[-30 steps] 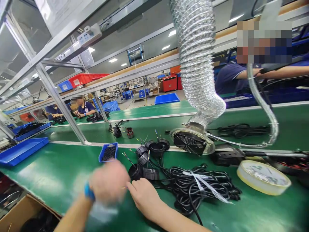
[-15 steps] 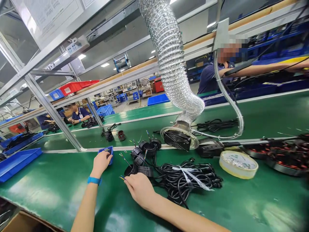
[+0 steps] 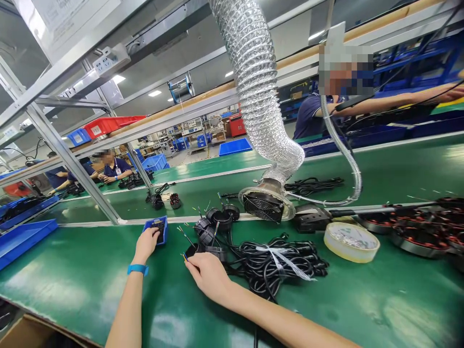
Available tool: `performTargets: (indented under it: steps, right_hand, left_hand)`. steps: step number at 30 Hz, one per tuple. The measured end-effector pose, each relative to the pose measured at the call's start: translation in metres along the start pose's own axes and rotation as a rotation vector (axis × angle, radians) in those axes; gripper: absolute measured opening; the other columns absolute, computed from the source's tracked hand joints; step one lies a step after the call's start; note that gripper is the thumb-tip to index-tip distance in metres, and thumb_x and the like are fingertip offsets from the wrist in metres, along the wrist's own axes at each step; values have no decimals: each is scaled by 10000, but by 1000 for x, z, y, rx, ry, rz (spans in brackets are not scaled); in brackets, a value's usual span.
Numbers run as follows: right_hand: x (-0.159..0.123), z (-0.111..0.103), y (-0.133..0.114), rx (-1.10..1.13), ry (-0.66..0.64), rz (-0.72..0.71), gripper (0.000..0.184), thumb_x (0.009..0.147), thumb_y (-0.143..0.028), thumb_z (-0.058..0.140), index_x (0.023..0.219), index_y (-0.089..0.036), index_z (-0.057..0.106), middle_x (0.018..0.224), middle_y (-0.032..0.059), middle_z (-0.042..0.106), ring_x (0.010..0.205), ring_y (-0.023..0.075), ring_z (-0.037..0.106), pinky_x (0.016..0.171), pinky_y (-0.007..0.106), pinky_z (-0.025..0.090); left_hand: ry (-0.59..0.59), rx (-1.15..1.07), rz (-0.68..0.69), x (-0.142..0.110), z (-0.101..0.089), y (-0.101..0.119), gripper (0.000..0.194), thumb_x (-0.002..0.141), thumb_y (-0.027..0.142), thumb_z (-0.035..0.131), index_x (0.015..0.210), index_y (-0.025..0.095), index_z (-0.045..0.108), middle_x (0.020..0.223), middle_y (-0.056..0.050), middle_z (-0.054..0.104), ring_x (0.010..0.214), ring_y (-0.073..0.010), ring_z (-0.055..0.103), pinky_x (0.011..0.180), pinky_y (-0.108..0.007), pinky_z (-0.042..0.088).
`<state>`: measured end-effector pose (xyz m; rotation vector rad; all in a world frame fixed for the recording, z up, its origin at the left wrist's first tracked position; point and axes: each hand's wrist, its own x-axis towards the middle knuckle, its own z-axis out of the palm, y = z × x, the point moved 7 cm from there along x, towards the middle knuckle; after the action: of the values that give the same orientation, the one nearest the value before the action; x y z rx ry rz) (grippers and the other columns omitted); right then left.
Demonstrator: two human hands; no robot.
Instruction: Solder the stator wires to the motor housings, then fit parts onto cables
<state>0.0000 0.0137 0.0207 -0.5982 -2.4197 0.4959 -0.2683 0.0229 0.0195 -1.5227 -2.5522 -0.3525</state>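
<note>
My left hand (image 3: 145,244), with a blue wristband, reaches into a small blue bin (image 3: 157,230) of small black parts; its fingertips are hidden inside the bin. My right hand (image 3: 208,276) rests on the green table (image 3: 72,280), fingers pinched on thin coloured wire ends (image 3: 184,257) that lead to a black round part (image 3: 197,250). Several more black round parts (image 3: 215,220) with wires stand just behind. A tied bundle of black cables (image 3: 279,263) lies right of my right hand.
A silver flexible duct (image 3: 261,96) ends in a fan grille (image 3: 264,205) over the table. A round white lid (image 3: 351,240) and trays of red-wound coils (image 3: 416,232) sit right. Blue trays (image 3: 21,237) lie left. Other people work across the conveyor.
My left hand went from near my right hand forward into the small blue bin and stays there. My right hand has kept its place at the wires.
</note>
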Motion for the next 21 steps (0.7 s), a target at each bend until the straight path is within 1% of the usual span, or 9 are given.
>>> performTargets:
  steps: [1, 3, 5, 8, 10, 14, 16, 18, 21]
  right_hand:
    - [0, 1, 0, 5, -9, 2, 300, 970, -183, 494, 720, -172, 660, 694, 1, 658, 661, 132, 598, 636, 252, 329]
    - [0, 2, -1, 22, -25, 10, 314, 975, -183, 483, 714, -171, 656, 677, -5, 656, 635, 125, 593, 626, 251, 316]
    - [0, 3, -1, 48, -38, 24, 339, 979, -187, 472, 690, -168, 649, 649, -8, 648, 605, 119, 585, 610, 250, 305]
    - [1, 2, 1, 134, -59, 65, 372, 981, -194, 459, 657, -163, 638, 629, -2, 652, 586, 117, 588, 597, 235, 319]
    - [1, 1, 3, 236, -77, 102, 361, 976, -195, 458, 668, -160, 644, 647, 2, 674, 596, 119, 605, 603, 219, 346]
    - [4, 1, 8, 460, -120, 179, 300, 957, -186, 446, 759, -146, 668, 703, 17, 705, 592, 119, 624, 596, 203, 391]
    - [5, 0, 8, 527, -167, 207, 302, 945, -173, 436, 761, -130, 671, 717, 32, 704, 596, 121, 625, 581, 201, 400]
    - [4, -1, 5, 525, -226, 203, 301, 929, -161, 443, 743, -124, 677, 712, 37, 698, 606, 124, 617, 571, 201, 394]
    - [3, -11, -1, 380, -243, 129, 285, 921, -170, 471, 748, -142, 696, 755, 40, 706, 661, 138, 615, 597, 216, 382]
  left_hand:
    - [3, -4, 4, 1, 2, -3, 312, 945, 305, 481, 1143, 181, 687, 1185, -111, 686, 1060, -223, 646, 860, -266, 467]
    - [4, -14, 21, 4, 7, -7, 299, 906, 315, 563, 1139, 181, 693, 1159, -106, 691, 1041, -228, 653, 876, -272, 471]
    - [13, -27, 35, 7, 11, -8, 264, 894, 306, 584, 1091, 187, 714, 1116, -93, 703, 1015, -229, 658, 871, -277, 474]
    - [46, -45, 45, 10, 12, -8, 207, 900, 267, 564, 986, 196, 739, 1053, -75, 721, 987, -231, 657, 851, -287, 474]
    - [76, -57, 47, 9, 13, -8, 211, 910, 250, 535, 943, 199, 737, 1023, -69, 726, 961, -231, 657, 830, -295, 476]
    - [142, -74, 52, 6, 13, -8, 244, 931, 245, 477, 960, 195, 714, 1041, -80, 709, 935, -228, 652, 813, -305, 479]
    - [175, -80, 56, 5, 13, -8, 262, 938, 243, 448, 979, 187, 701, 1049, -91, 693, 931, -228, 649, 810, -310, 484]
    - [210, -90, 60, 3, 12, -8, 282, 941, 232, 419, 988, 178, 692, 1047, -99, 678, 929, -230, 646, 811, -318, 491]
    - [264, -117, 75, 2, 9, -8, 293, 933, 215, 400, 978, 167, 685, 1039, -105, 668, 931, -233, 646, 826, -326, 499]
